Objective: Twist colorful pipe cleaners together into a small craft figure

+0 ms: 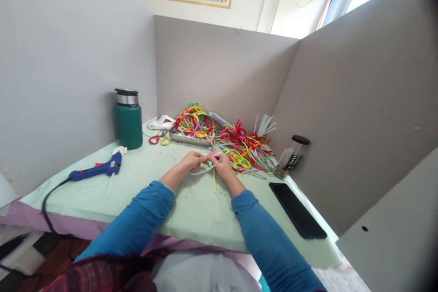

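Note:
Over the middle of the table my left hand (192,162) and my right hand (223,167) meet fingertip to fingertip. Both are closed in a pinch on pipe cleaners. A white pipe cleaner (205,171) bows below the fingers, from near my left hand up across my right. Between the hands shows a bit of pink pipe cleaner (215,155). A pale yellow strip (214,183) points down below my right hand; whether it is held or lies on the table I cannot tell. The fingers hide where the pieces join.
Behind my hands stand a metal tray (190,139) of coloured rings and a heap of pipe cleaners (244,143). Scissors (165,140), a green bottle (129,123) and a corded blue glue gun (97,169) are left; a black phone (297,210) and clear jar (294,154) right. Grey partitions (222,64) enclose the table.

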Available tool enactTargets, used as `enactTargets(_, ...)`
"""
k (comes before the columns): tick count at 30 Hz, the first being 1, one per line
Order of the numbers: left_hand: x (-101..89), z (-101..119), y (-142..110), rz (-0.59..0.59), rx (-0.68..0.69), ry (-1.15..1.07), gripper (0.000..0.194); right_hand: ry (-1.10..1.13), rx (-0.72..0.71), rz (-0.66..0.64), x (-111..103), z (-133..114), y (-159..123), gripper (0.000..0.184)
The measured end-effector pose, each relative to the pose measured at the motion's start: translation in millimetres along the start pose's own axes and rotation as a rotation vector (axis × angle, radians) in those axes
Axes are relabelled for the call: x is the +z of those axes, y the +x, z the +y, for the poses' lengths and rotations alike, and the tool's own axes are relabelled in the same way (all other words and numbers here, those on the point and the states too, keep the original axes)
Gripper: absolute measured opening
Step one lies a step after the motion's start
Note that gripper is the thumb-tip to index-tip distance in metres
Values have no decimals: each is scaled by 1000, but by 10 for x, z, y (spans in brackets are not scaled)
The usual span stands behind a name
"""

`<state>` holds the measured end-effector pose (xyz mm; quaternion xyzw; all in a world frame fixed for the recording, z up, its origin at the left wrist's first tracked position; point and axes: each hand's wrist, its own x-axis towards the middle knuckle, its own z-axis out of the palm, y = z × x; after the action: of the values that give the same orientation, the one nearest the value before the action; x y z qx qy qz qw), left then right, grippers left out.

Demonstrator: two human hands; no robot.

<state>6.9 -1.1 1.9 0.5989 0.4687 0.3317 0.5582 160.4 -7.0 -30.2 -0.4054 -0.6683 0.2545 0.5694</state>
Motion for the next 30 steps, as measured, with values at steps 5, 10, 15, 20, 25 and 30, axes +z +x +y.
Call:
enactTargets(5, -9, 5, -4, -5, -2, -13, 27, 22, 55, -14, 10, 13, -1, 24)
enactTargets(10, -22, -3, 9, -22, 6, -36, 28, 17, 50, -22, 6, 10, -5, 23)
enactTargets(15, -25, 3, -11, -37, 4, -13, 30, 28, 67, -24, 2, 7, -16, 23)
enactTargets(20, -23, 8, -32, -35, -2, 7, 37, 19, 79, -13, 9, -4, -15, 22)
enactTargets(25, -23, -2, -26, -49, -2, -6, 35, 16, 69, -9, 8, -5, -6, 22)
enactTargets(30, -18, 5, -22, -76, 5, -54, 26, 36, 70, -17, 6, 56, 11, 25)
